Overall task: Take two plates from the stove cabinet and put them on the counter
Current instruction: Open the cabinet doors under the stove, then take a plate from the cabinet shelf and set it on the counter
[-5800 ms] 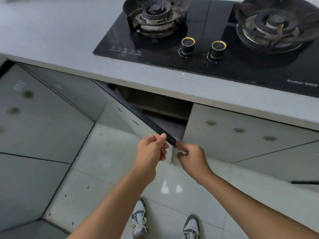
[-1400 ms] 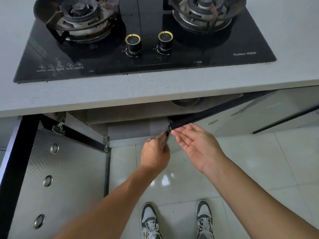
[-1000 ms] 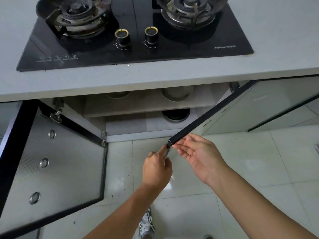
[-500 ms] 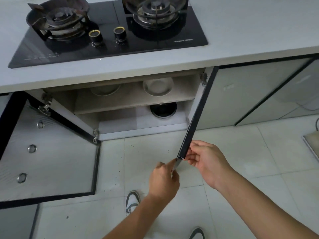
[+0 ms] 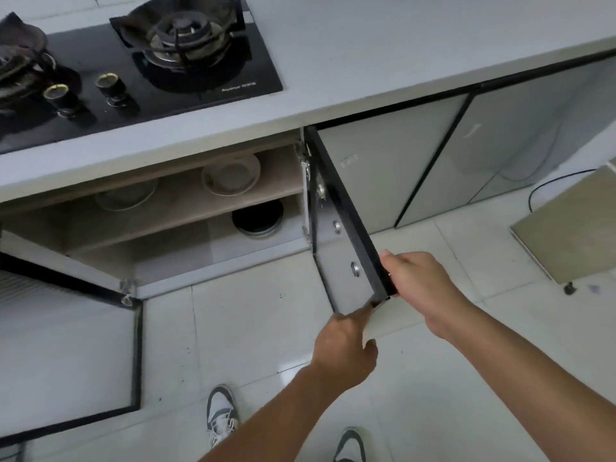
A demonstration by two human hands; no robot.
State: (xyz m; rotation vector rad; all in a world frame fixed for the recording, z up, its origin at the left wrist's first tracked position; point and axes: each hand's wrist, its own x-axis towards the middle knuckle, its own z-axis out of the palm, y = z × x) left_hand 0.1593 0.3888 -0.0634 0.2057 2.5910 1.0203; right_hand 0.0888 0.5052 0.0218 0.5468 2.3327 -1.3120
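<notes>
Stove cabinet (image 5: 173, 221), both doors open. Upper shelf: right plates (image 5: 231, 175), pale, seemingly a stack, count not legible; left plates (image 5: 126, 195), rear part hidden under the surface (image 5: 383, 55) edge, blurred. Bottom level: dark round item (image 5: 257, 213), kind unclear. Hob (image 5: 140, 71) on the surface, left burner cut off by the frame.

Right door (image 5: 346, 228): swung outward, black edge toward the camera. Right hand (image 5: 420, 288): fingers curled round the door's outer edge, tips hidden behind it. Left hand (image 5: 343, 348): loosely curled, index finger extended to touch the door's lower corner; remaining fingers hidden behind the hand.

Both plate groups lie on the shelf, well apart from either hand, up and left of the fingers. Left door (image 5: 66, 345): cut off at the frame edge.
</notes>
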